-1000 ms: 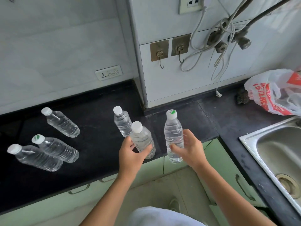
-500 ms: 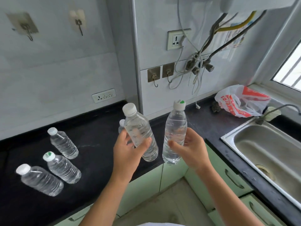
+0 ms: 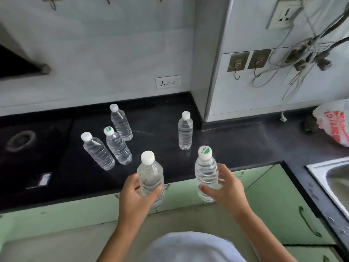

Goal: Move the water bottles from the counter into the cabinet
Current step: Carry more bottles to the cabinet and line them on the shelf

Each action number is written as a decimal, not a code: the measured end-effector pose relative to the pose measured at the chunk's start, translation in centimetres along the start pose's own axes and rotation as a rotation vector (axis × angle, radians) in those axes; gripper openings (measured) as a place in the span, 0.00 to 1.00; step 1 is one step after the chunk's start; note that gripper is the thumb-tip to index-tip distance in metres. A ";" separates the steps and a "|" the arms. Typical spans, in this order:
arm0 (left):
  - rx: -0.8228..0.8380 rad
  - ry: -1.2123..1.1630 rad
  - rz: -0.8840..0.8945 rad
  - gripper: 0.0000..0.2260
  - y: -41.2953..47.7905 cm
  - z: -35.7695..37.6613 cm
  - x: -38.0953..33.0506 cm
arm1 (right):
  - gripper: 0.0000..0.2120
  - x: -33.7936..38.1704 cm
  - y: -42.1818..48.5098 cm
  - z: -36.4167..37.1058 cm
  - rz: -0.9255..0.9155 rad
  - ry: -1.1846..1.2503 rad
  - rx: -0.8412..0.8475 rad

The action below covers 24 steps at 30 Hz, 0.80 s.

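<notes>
My left hand (image 3: 134,195) grips a clear water bottle with a plain white cap (image 3: 150,172), held upright off the black counter (image 3: 56,167) in front of its edge. My right hand (image 3: 224,188) holds a second bottle whose cap has a green mark (image 3: 206,170), also upright and off the counter. Several bottles stand on the counter: a group of three at the left (image 3: 105,146) and a single one (image 3: 185,132) near the wall corner. Green lower cabinet doors (image 3: 264,195) run under the counter, all closed.
A steel sink (image 3: 336,178) sits at the right. A white and red plastic bag (image 3: 334,121) lies on the counter behind it. Cables, hooks and sockets hang on the wall (image 3: 302,59). A round hole (image 3: 19,140) and a small label (image 3: 42,179) mark the counter at the left.
Both hands have drawn the two bottles back from over the counter toward me and lower. The view has swung left and down, so the sink has slid to the right edge.
</notes>
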<state>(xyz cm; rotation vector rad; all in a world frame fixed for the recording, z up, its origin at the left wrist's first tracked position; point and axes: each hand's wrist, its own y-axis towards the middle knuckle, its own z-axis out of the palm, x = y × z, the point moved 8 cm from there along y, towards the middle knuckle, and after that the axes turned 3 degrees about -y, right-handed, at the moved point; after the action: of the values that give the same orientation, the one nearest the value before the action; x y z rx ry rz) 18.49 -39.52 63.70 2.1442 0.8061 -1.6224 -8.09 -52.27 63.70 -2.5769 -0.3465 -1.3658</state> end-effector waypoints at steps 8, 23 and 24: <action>-0.365 0.035 -0.186 0.20 -4.7 -2.2 2.6 | 0.23 0.7 3.9 3.7 -0.142 0.013 0.341; -1.157 -0.049 -0.577 0.20 -32.1 -7.2 6.4 | 0.24 8.3 -7.9 19.0 -0.532 -0.080 1.140; -1.219 -0.055 -0.592 0.19 -34.2 -7.6 6.5 | 0.24 9.4 -9.6 19.7 -0.576 -0.079 1.181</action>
<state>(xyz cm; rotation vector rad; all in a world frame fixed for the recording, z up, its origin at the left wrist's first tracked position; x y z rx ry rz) 4.46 -6.76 62.18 1.0108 1.8764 -0.8807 9.63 -36.48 61.35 -1.5454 -1.4559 -0.7403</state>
